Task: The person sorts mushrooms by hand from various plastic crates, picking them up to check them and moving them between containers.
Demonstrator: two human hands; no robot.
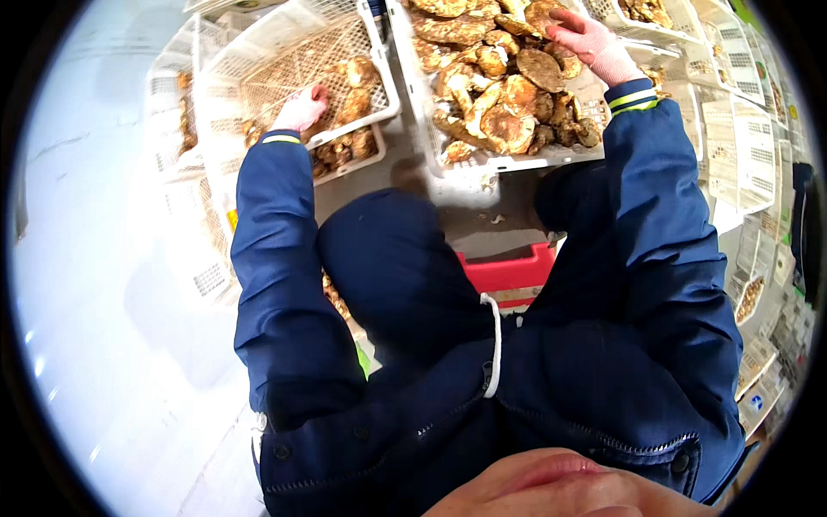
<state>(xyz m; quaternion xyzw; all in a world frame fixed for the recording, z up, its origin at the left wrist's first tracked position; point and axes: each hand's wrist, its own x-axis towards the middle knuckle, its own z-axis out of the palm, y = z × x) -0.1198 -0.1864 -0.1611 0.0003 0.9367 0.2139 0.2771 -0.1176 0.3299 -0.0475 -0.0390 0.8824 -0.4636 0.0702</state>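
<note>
A white plastic crate (pixel 431 158) heaped with brown mushrooms (pixel 508 125), broad caps and pale stems, stands in front of me. My right hand (pixel 588 45), in a thin pale glove, reaches over its far right part. The fingers are stretched out and apart, close to the caps; I cannot tell whether they touch one. At the left, my left hand (pixel 303 109), gloved the same way, hangs over a stacked white crate (pixel 385 86) with a few mushrooms (pixel 355 105) along its right side. Its fingers are curled in, and anything inside them is hidden.
Another crate with mushrooms (pixel 345 148) sits beneath the left one. More white crates (pixel 739 146) are stacked along the right. A red plastic piece (pixel 508 274) lies between my legs. Pale floor (pixel 112 284) stretches to the left.
</note>
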